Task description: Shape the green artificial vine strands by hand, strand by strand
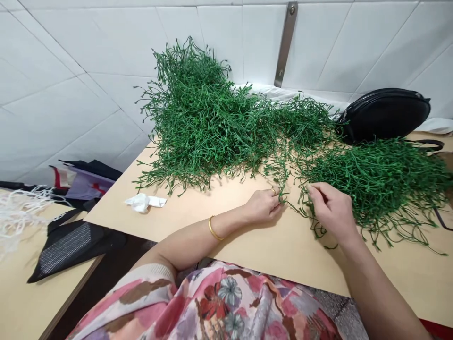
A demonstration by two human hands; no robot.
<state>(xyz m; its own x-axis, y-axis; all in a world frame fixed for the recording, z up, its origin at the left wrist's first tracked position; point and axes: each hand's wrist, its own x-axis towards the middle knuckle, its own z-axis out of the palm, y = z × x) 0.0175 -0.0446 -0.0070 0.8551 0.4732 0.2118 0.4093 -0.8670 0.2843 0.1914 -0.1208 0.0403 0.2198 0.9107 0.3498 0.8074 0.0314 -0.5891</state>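
While both hands rest on the tan table, a single green sprig runs between them, its long axis roughly left to right. The left hand pinches one end of it between thumb and fingertips; the right hand, fingers drawn together, pinches the other end just beside a loose heap of strands that spreads away to its right. Both hands are on the sprig, so neither is nearer. Beyond the left hand rises the tall heap of the same thin, wiry, plastic-looking stems, tangled and springy. A crumpled white tissue lies well to the left of that hand; a glossy black bag sits beyond the right.
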